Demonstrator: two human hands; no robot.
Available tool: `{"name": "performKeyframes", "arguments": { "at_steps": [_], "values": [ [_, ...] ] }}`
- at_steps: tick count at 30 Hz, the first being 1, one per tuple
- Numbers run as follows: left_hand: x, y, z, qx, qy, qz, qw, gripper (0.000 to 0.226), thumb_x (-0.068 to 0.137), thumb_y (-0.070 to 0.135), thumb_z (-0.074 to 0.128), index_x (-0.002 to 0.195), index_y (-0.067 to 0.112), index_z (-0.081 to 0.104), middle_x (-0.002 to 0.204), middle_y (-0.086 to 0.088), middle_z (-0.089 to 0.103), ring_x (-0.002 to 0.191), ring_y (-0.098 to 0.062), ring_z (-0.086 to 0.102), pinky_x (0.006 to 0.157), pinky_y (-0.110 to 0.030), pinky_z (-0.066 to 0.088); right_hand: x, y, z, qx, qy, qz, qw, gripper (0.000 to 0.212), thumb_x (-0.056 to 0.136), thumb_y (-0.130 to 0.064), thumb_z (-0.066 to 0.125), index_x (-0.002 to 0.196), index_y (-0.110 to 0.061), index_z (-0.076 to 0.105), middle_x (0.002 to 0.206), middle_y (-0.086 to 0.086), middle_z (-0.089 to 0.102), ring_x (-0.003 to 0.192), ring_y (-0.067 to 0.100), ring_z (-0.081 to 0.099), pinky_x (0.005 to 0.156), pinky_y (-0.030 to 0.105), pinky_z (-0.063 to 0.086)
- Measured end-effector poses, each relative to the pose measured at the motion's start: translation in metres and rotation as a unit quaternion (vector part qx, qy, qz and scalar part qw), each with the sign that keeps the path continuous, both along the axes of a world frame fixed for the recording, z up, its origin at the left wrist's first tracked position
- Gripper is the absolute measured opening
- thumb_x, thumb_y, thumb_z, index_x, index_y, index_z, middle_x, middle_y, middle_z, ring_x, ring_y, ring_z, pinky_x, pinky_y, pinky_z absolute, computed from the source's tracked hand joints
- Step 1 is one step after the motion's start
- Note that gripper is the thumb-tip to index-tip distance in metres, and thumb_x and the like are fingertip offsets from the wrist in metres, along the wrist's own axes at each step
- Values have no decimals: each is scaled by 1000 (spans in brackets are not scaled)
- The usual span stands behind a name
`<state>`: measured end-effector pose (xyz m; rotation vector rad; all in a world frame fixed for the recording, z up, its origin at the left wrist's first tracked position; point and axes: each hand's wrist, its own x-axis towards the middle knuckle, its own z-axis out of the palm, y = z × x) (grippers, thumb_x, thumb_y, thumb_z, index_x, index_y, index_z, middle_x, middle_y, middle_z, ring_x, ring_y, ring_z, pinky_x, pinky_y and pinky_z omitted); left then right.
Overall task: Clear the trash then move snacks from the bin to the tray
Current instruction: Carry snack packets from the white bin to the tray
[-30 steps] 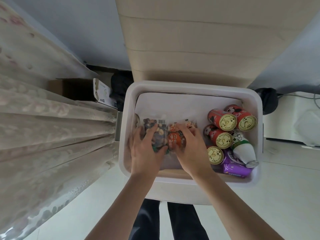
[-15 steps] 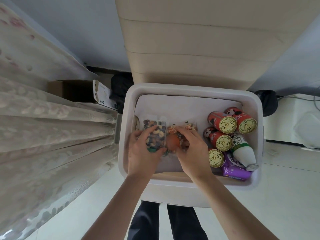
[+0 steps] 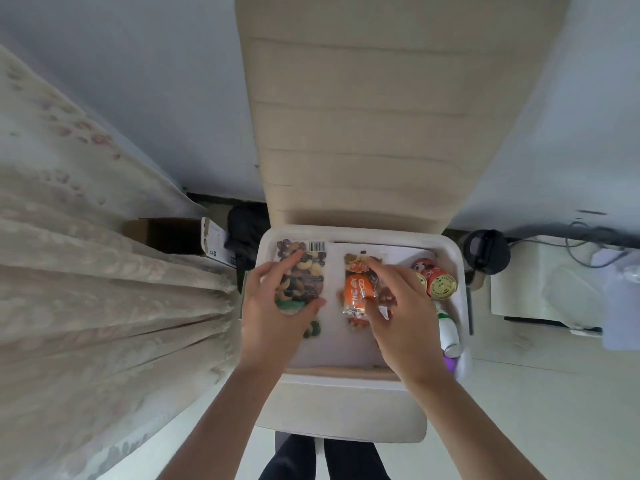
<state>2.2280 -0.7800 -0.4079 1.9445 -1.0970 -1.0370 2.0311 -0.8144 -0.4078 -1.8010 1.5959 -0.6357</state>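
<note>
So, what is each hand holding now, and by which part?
The left hand grips the clear nut packet by its lower half; the right hand pinches the orange snack packet along its right side.

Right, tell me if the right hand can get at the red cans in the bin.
Probably reach, yes: the red cans lie uncovered just beside the right hand. But it pinches the orange packet, as the left hand holds the nut packet, so no free grip.
</note>
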Motion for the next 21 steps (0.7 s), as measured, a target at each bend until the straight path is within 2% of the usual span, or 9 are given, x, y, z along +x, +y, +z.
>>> {"name": "performKeyframes", "arguments": {
  "at_steps": [5,8,11,14,18,21],
  "values": [
    [9,-8,85,-71,-14,-6,997,75,73,23,91,135,49,56,132,8,45,113,-5,57,93,-24,56,-4,-1,90,-64,-49,0,997,62,84,-3,79,139,-24,60,123,-16,57,101,11,66,86,31,60],
    [14,-4,143,-98,-19,-5,995,74,75,24,90,137,45,56,132,6,45,113,-7,57,91,-14,53,-3,5,143,-81,-70,4,994,62,84,-8,79,139,-27,59,125,-13,59,102,11,66,86,36,60],
    [20,7,192,-125,-32,4,992,73,76,25,89,139,41,56,132,5,44,112,-10,58,84,-2,45,1,11,191,-98,-87,5,991,62,84,-11,80,138,-31,59,124,-16,58,101,4,66,84,32,61],
    [27,22,236,-151,-47,25,987,73,75,25,90,137,44,56,132,7,43,112,-5,57,86,-3,47,5,13,237,-116,-121,17,986,61,85,-16,79,139,-35,57,124,-17,58,106,5,65,85,29,60],
    [35,49,292,-195,-54,83,976,74,75,24,90,130,57,55,132,11,44,113,-3,57,93,-17,54,18,14,292,-143,-197,75,967,64,82,-7,81,137,-32,59,121,-17,60,96,8,70,85,22,59],
    [38,71,332,-233,-69,148,959,75,73,23,91,128,59,55,131,18,44,109,3,57,87,-11,53,29,8,329,-162,-237,135,948,65,79,-3,82,134,-31,62,118,-19,60,92,9,71,85,16,56]
  ]
}}
